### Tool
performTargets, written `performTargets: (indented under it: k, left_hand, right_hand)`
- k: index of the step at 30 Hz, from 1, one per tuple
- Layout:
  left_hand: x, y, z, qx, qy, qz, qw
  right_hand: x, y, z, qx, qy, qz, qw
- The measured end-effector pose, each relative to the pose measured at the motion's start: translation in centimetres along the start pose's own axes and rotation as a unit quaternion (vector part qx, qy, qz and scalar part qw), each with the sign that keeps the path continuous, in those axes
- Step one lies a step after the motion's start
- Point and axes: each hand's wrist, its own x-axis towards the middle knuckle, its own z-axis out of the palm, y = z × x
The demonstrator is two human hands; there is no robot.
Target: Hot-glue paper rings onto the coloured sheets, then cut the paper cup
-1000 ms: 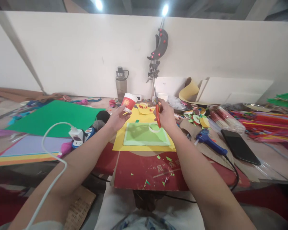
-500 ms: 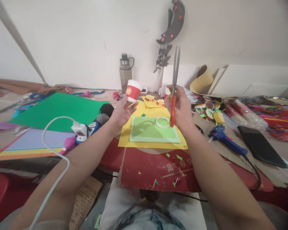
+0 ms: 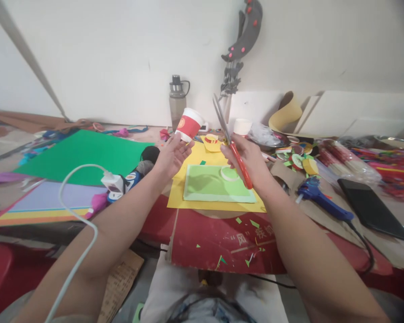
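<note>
Broadly, the counter [image 3: 323,244] is carrying a spread of craft paper: a big green sheet [image 3: 81,154] is lying at the left, and a yellow sheet [image 3: 218,204] with a pale green mat [image 3: 212,186] on it is sitting in the middle. A white ring [image 3: 229,173] is resting on that mat. A blue glue gun [image 3: 318,199] and a black phone [image 3: 370,208] are lying to the right. A grey water bottle [image 3: 177,101] is standing by the wall. The left hand [image 3: 171,154] is gripping a red-and-white paper cup [image 3: 188,125], holding it tilted above the yellow sheet. The right hand [image 3: 247,159] is clamping red-handled scissors [image 3: 234,150], blades together and pointing up-left, their tips just beside the cup.
</note>
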Motion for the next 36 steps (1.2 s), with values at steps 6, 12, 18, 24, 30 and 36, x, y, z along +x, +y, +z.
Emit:
performTargets:
  k: [6, 12, 18, 24, 30, 36]
  left_hand:
    - [0.2, 0.5, -0.1, -0.046, 0.014, 0.011, 0.999]
    - [0.5, 1.1, -0.3, -0.048, 0.021, 0.055, 0.997]
    - [0.3, 1.2, -0.4, -0.04, -0.007, 0.067, 0.997]
    - [-0.2, 1.1, 0.1, -0.019, -0.021, 0.074, 0.997]
    - [0.0, 0.8, -0.2, 0.007, -0.01, 0.086, 0.996]
    - [0.3, 0.6, -0.4, 0.01, -0.014, 0.099, 0.995]
  right_hand:
    - [-0.4, -1.2, 0.4, -0.025, -0.064, 0.024, 0.997]
    - [-0.9, -1.3, 0.9, -0.066, -0.088, 0.023, 0.994]
    - [-1.0, -1.3, 1.1, -0.031, -0.145, 0.052, 0.988]
    - [-1.1, -1.7, 1.0, -0.017, -0.164, 0.066, 0.984]
    - [-1.1, -1.8, 1.2, -0.025, -0.172, 0.077, 0.982]
    - [-1.1, -2.4, 1.3, -0.051, -0.19, 0.103, 0.975]
